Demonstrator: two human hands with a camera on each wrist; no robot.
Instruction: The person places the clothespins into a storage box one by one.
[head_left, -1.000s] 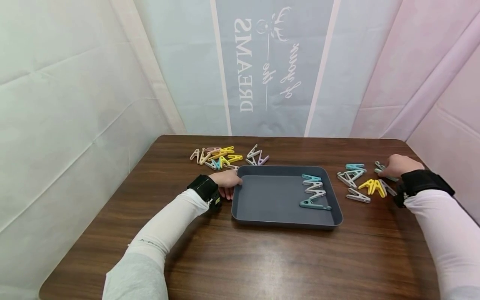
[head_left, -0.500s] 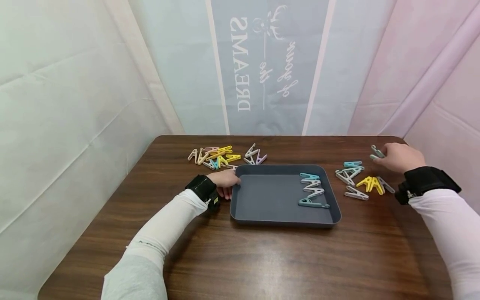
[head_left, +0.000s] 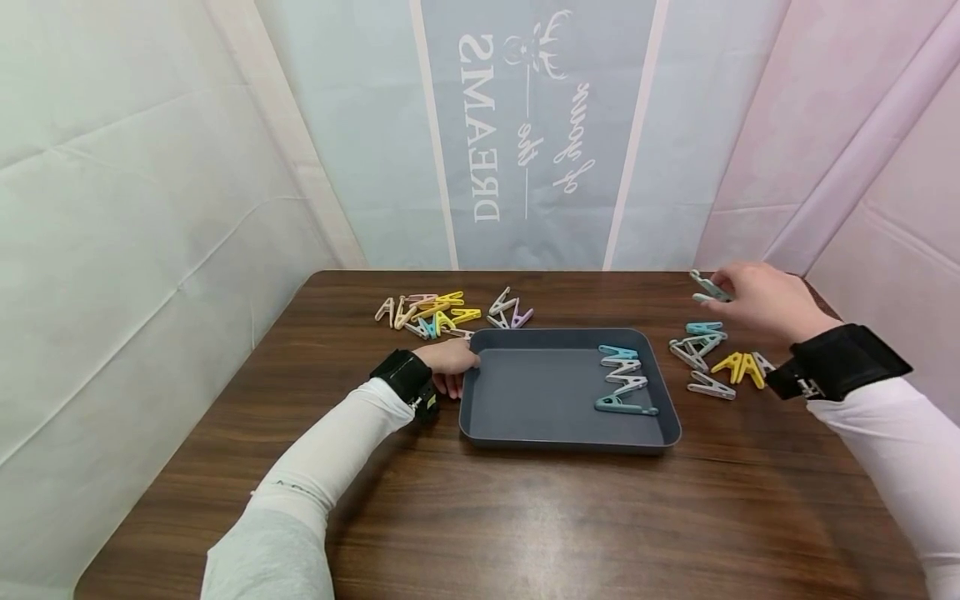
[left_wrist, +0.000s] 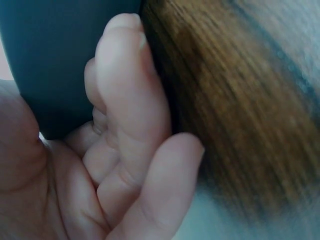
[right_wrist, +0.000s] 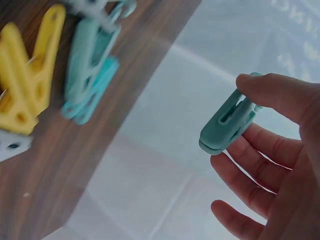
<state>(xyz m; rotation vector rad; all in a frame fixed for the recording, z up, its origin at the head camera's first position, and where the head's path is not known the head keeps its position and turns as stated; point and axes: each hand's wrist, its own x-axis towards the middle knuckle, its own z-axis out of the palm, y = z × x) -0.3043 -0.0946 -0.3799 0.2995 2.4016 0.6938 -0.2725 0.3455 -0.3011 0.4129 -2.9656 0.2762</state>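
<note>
My left hand (head_left: 448, 360) grips the left rim of a dark grey tray (head_left: 536, 387), its thumb over the edge. In the left wrist view the bent fingers (left_wrist: 132, 95) lie against the tray's outer wall (left_wrist: 50, 60). Inside the tray, along its right side, several clothespins form a column, with a light blue one (head_left: 618, 352) at the top and a dull green one (head_left: 626, 407) at the bottom. My right hand (head_left: 772, 300) is raised above the far right of the table, pinching a dull green clothespin (right_wrist: 227, 122) between thumb and fingers.
Below the right hand lie loose clothespins, among them yellow ones (head_left: 740, 368), a white one (head_left: 711, 386) and a blue one (head_left: 703, 327). Behind the tray's left corner is a mixed pile with a yellow clothespin (head_left: 466, 315) and a purple one (head_left: 522, 314). Fabric walls surround the wooden table (head_left: 525, 517).
The right hand has lifted the dull green clothespin off the table at the far right and carried it up and to the left. The left hand has stayed on the tray.
</note>
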